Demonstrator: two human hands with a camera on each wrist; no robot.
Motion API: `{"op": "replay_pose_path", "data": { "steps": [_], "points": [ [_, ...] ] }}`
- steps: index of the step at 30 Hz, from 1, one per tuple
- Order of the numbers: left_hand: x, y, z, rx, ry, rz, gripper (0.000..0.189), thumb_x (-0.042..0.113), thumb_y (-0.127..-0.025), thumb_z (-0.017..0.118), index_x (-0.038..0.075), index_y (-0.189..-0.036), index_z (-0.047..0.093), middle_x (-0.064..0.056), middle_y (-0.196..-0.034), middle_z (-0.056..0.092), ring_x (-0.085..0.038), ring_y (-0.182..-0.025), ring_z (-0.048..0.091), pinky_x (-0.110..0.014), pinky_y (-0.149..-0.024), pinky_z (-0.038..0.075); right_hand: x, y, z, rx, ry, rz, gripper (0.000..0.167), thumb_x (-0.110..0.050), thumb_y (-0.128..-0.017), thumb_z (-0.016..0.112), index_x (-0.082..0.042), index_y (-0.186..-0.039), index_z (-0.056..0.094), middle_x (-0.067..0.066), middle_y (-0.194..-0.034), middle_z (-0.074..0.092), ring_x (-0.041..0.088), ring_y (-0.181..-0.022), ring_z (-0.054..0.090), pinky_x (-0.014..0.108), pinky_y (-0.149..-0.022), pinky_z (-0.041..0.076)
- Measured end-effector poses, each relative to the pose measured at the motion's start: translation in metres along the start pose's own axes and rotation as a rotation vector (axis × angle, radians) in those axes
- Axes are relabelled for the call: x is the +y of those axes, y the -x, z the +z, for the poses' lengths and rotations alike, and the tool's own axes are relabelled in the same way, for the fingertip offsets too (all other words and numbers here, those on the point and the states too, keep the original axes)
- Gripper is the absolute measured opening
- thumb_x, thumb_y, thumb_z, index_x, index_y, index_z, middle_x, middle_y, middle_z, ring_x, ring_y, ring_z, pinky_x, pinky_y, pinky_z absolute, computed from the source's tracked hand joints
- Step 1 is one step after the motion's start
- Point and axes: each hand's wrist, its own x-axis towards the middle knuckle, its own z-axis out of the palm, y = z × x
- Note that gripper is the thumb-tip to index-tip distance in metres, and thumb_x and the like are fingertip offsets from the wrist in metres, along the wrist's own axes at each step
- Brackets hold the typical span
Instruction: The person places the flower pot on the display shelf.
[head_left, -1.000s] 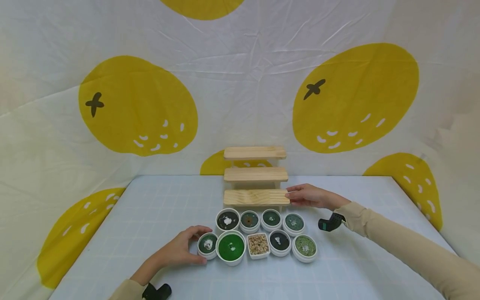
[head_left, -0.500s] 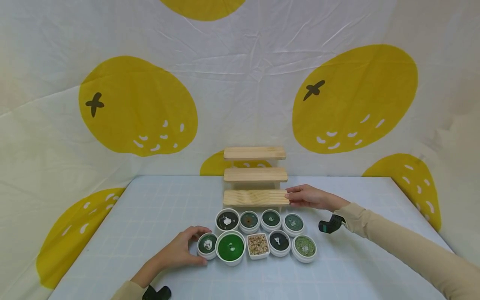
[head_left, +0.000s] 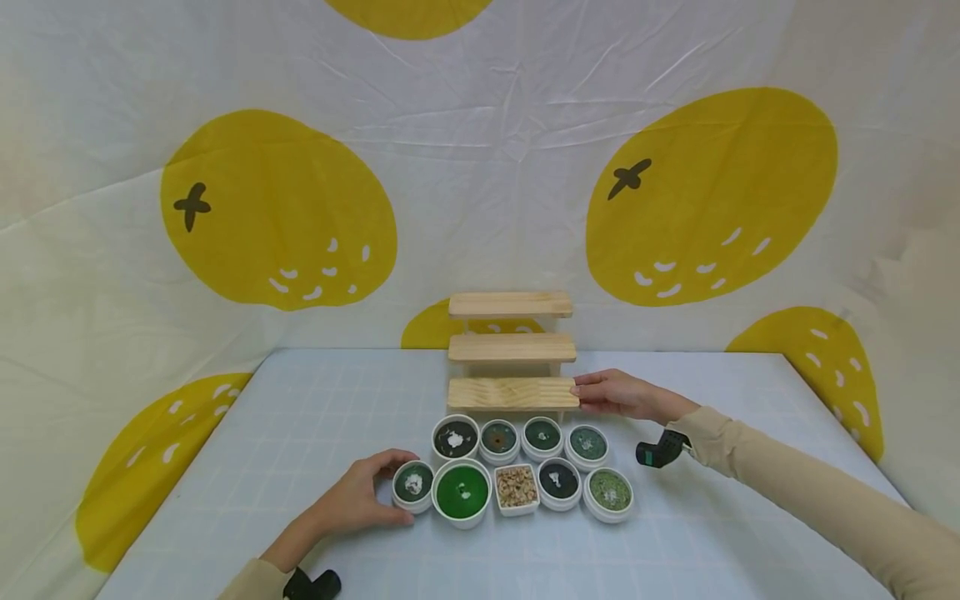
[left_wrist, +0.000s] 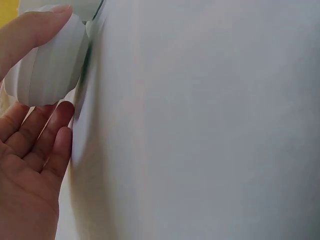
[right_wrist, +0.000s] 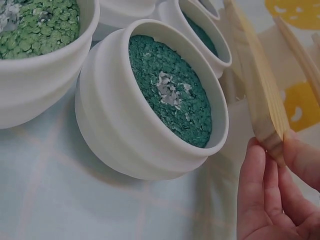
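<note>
Several white bowls of green and dark fillings stand in two rows on the table. My left hand (head_left: 384, 492) grips the small white bowl (head_left: 414, 483) at the left end of the front row, thumb behind it and fingers in front; in the left wrist view the thumb (left_wrist: 27, 35) lies on the bowl's wall (left_wrist: 47, 70). A three-step wooden stand (head_left: 512, 393) stands behind the bowls. My right hand (head_left: 585, 395) pinches the right end of its lowest step, and the fingers (right_wrist: 262, 195) close on the board's end (right_wrist: 262, 115).
A large bowl of bright green (head_left: 461, 492), a square dish of tan bits (head_left: 516, 488) and a teal-filled bowl (right_wrist: 167, 95) sit close together. The pale blue gridded table (head_left: 300, 417) is walled by a white cloth with yellow fruit prints (head_left: 277, 208).
</note>
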Motion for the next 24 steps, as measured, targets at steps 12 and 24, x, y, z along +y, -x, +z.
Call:
{"op": "replay_pose_path", "data": {
  "steps": [12,24],
  "points": [
    [-0.005,0.0,-0.004,0.014,0.157,0.012,0.071,0.02,-0.068,0.086,-0.001,-0.127,0.052,-0.016,-0.124,0.06,-0.001,-0.101,0.058,-0.019,-0.09,0.052,-0.003,0.002,0.001,0.018,-0.018,0.012,0.057,-0.016,-0.099,0.052,0.008,-0.146,0.029,0.003,-0.103,0.066,0.008,-0.083,0.062,0.021,-0.082,0.056],
    [-0.006,0.005,-0.005,0.122,0.197,-0.003,0.072,0.014,-0.069,0.085,-0.005,-0.129,0.049,-0.022,-0.122,0.057,0.0,-0.103,0.06,-0.018,-0.091,0.051,-0.001,0.004,0.003,0.002,-0.034,-0.017,0.056,-0.014,-0.099,0.05,0.009,-0.146,0.028,0.001,-0.101,0.066,0.006,-0.085,0.063,0.021,-0.083,0.056]
  ]
}}
